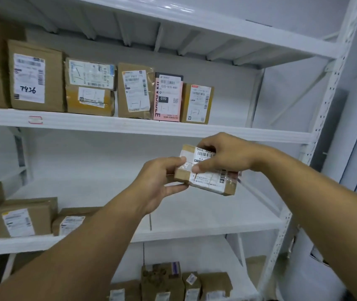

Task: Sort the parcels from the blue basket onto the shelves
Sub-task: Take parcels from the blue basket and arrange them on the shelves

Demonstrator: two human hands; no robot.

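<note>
A small brown cardboard parcel [208,179] with a white label and clear tape is held in the air in front of the middle shelf [216,216]. My left hand [160,181] grips its left end, thumb on top and fingers underneath. My right hand [225,155] grips it from above, thumb pressing on the label. The blue basket is out of view.
The upper shelf [129,124] carries a row of upright parcels, among them a pink one [167,98]. More boxes sit at the left of the middle shelf [25,218] and on the lower shelf [173,283]. A white shelf upright [316,127] stands at the right.
</note>
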